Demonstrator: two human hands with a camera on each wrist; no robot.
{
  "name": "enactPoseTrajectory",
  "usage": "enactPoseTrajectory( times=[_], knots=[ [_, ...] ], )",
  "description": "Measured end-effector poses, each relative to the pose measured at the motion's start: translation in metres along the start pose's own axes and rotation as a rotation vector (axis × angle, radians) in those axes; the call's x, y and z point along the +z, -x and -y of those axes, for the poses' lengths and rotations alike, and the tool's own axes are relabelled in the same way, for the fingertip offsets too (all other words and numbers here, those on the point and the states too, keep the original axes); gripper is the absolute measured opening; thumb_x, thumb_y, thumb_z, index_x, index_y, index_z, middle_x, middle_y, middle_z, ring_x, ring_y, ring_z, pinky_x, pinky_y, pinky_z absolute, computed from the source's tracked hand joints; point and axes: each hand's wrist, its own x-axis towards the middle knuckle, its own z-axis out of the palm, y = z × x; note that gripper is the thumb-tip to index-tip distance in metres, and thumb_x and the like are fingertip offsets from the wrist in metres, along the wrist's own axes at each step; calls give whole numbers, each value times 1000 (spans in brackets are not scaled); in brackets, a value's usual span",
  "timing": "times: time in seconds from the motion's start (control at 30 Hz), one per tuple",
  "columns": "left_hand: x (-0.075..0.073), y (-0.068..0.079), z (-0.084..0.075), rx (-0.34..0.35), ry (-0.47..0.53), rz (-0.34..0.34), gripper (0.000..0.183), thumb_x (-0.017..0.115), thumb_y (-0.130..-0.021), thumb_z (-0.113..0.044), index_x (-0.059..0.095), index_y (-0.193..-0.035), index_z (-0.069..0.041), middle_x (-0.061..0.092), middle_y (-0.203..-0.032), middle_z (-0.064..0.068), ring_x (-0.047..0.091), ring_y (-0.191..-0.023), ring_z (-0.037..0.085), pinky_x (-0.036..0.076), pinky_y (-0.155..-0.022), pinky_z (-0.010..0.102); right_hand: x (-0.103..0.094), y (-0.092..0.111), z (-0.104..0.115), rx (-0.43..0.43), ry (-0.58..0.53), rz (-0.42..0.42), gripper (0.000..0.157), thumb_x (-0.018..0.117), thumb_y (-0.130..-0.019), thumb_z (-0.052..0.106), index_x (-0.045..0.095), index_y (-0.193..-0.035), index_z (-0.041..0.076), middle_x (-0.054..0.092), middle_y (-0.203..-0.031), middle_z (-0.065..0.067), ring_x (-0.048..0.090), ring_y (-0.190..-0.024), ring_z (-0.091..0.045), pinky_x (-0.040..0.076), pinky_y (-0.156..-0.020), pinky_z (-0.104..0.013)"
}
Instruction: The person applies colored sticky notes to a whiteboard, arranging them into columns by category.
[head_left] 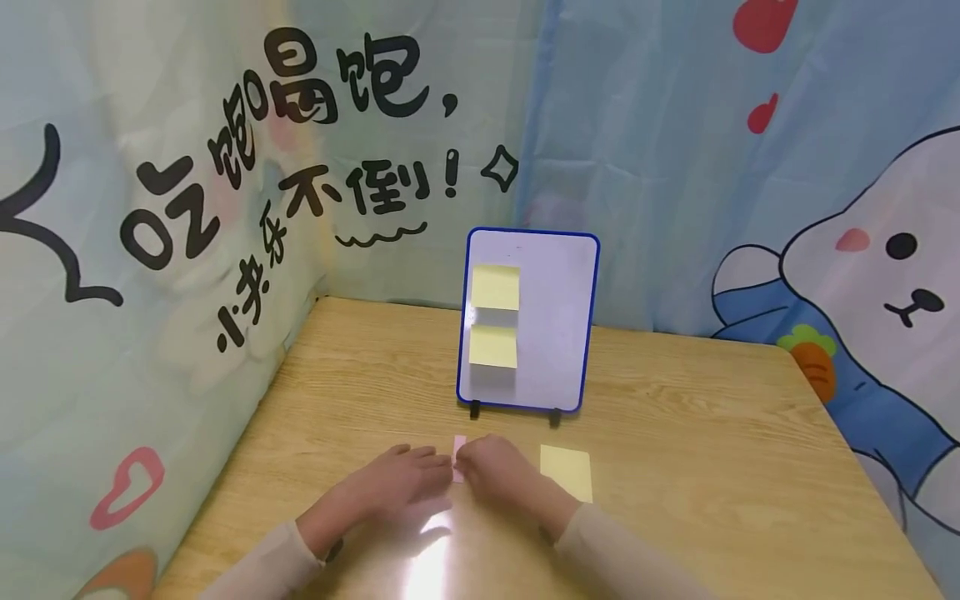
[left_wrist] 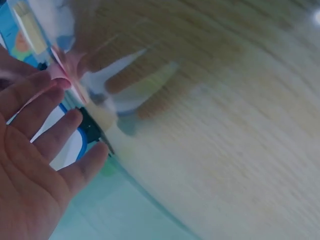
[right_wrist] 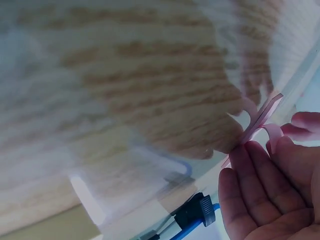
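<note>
A narrow pink sticky-note pad (head_left: pixel 459 448) lies on the table between the two hands. My right hand (head_left: pixel 498 471) pinches the curled-up end of its top pink strip, and in the right wrist view the strip bends away from the pad (right_wrist: pixel 264 111). From the other side, my left hand (head_left: pixel 401 482) reaches in with extended fingers, its fingertips at the pad's left edge. The left wrist view shows that hand (left_wrist: pixel 35 155) with its fingers spread and only slightly bent. Part of the pad is hidden behind the hands.
A small whiteboard (head_left: pixel 555 333) with a blue frame stands on black feet behind the hands. Two yellow sticky notes, an upper one (head_left: pixel 495 287) and a lower one (head_left: pixel 492 346), hang on its left half. Another yellow note (head_left: pixel 567 468) lies right of the right hand. Printed curtains (head_left: pixel 637 167) enclose the table.
</note>
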Motion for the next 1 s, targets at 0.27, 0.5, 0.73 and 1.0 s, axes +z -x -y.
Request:
enactPoseTrajectory(
  times=[0.27, 0.5, 0.73, 1.0],
  knots=[
    [7, -3, 0, -33, -41, 102, 58, 38, -101, -57, 50, -146, -21, 47, -152, 0, 45, -140, 30, 41, -108, 58, 2, -1, -3, 6, -26, -3, 9, 69, -87, 8, 77, -84, 10, 75, -78, 0, 70, -69, -16, 55, -66, -23],
    [2, -2, -2, -37, -53, 95, 57, 39, -101, -57, 53, -144, -21, 47, -152, 0, 44, -140, 30, 42, -107, 58, -1, -5, -8, 78, -118, 30, 12, 69, -91, 17, 78, -85, 10, 75, -78, 2, 67, -71, -13, 53, -72, -29],
    [0, -3, 0, -28, -50, 84, 55, 40, -101, -56, 54, -142, -22, 48, -152, -1, 44, -140, 29, 43, -106, 58, -9, -9, -11, 144, -254, 117, 16, 70, -91, 22, 79, -82, 12, 70, -71, 7, 54, -65, -6, 48, -68, -24],
    [0, -5, 1, -5, -55, 80, 54, 40, -101, -56, 56, -140, -21, 49, -151, -1, 46, -139, 30, 44, -105, 58, -10, -10, -9, 202, -300, 117, 13, 74, -87, 24, 78, -82, 13, 71, -74, 8, 58, -71, -8, 50, -73, -27]
  ],
)
